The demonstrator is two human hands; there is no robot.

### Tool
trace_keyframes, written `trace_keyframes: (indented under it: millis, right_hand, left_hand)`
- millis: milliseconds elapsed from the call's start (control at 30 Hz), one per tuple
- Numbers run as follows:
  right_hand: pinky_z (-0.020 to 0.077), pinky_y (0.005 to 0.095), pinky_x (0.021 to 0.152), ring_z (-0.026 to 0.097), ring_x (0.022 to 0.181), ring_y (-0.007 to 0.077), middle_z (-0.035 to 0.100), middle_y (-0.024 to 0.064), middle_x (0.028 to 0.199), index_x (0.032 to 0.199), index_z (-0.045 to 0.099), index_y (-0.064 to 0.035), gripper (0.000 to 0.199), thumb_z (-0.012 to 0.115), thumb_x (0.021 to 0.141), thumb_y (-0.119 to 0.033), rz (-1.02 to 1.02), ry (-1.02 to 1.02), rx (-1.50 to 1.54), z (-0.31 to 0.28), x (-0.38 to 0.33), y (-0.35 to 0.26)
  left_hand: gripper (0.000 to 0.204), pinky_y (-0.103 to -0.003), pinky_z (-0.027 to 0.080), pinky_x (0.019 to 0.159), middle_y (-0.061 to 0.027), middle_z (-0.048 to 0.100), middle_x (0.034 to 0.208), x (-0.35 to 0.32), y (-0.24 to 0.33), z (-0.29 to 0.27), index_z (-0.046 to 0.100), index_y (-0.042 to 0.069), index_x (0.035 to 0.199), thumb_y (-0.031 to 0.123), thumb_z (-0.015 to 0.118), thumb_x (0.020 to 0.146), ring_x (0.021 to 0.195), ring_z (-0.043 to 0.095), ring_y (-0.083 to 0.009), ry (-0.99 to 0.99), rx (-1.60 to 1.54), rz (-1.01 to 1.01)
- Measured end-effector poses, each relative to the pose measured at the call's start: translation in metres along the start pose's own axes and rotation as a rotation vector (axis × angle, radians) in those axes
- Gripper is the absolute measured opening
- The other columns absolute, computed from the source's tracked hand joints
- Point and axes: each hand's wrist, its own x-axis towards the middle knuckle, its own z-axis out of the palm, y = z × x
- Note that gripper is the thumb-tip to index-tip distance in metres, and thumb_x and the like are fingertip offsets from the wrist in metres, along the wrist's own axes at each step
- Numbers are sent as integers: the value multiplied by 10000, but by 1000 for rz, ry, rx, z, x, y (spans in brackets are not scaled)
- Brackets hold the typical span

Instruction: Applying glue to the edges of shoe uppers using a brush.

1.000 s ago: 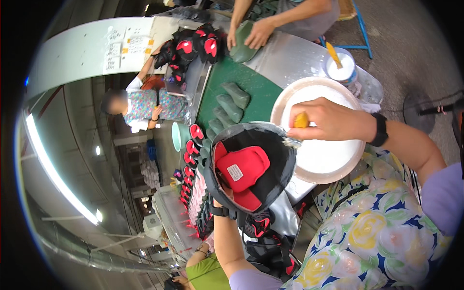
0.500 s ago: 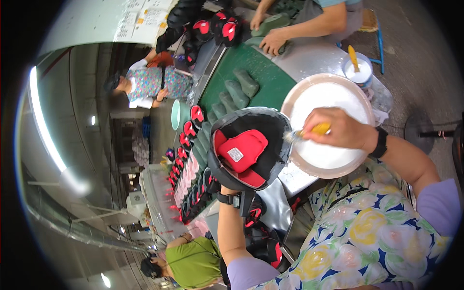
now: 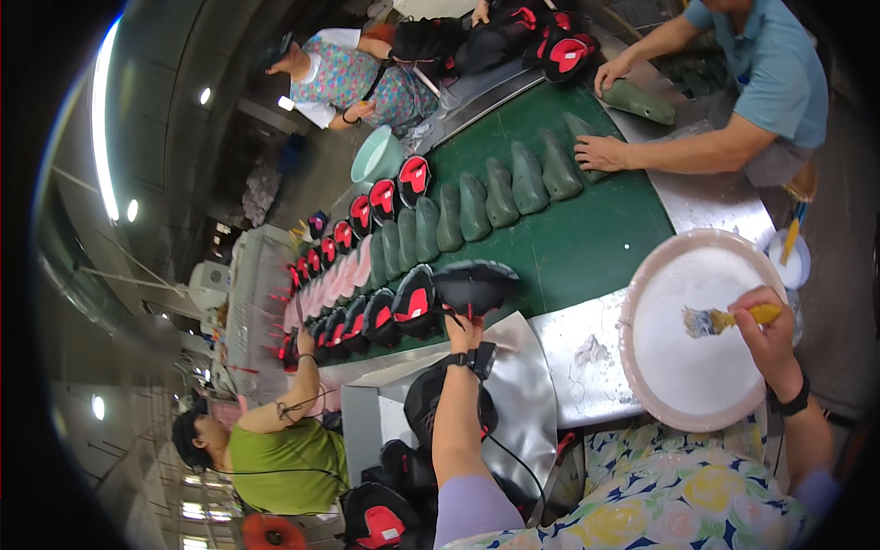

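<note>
**Materials and finishes on the line**

I am seeing a matt green belt [image 3: 587,247] carrying black-and-red cloth shoe uppers [image 3: 472,286] at ten o'clock of a glossy white plastic basin [image 3: 642,367]. Brushed sheet metal [image 3: 587,353] is gleaming dully. A yellow-handled bristle brush [image 3: 724,320] is looking wet.

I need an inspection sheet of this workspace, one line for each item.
Surface: green belt beside a metal table.
Job's things: left hand on a black and red shoe upper; right hand dips a yellow-handled brush into a round white tray.
Clutter: green shoe lasts in a row; more uppers in line.
Grippers: both hands closed on their things.
Cables: thin black cord under the left forearm.
Surroundings: three other workers at the line.
</note>
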Motion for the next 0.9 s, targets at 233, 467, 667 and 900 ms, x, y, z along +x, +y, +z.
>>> trace_keyframes:
  millis: [233, 467, 667, 900]
  right_hand:
    - [457, 248, 754, 587, 834, 123, 637, 84, 922, 939, 576, -13, 58, 607, 930, -62, 181, -143, -108, 27, 17, 17]
    - [477, 229, 697, 581, 802, 103, 610, 71, 949, 958, 567, -4, 85, 518, 1001, -59, 210, -155, -107, 7, 21, 34]
    - [482, 218, 634, 592, 732, 94, 598, 43, 879, 953, 584, 0, 72, 578, 973, -68, 242, -188, -91, 12, 7, 31]
    - [468, 228, 578, 602, 646, 87, 649, 45, 738, 889, 612, -9, 173, 687, 915, -163, 146, -284, -195, 27, 13, -7]
  left_hand:
    - [717, -443, 434, 1027, -291, 565, 1273, 57, 2, -65, 358, 54, 1464, -43, 533, 776, 1204, 539, -438, 307, 1340, 63]
    - [583, -383, 427, 1031, -145, 657, 1196, -104, 194, -79, 611, 53, 1238, -95, 452, 697, 1200, 586, -275, 14, 1262, 80]
    - [842, -567, 176, 1173, -185, 237, 1574, -231, 134, -31, 450, 149, 1421, 253, 805, 664, 1476, 118, -431, -356, 1783, -310]
    - [316, -449, 475, 909, -134, 632, 1167, -250, 141, -72, 598, 54, 1119, 99, 667, 814, 1140, 576, -359, -262, 1861, 168]
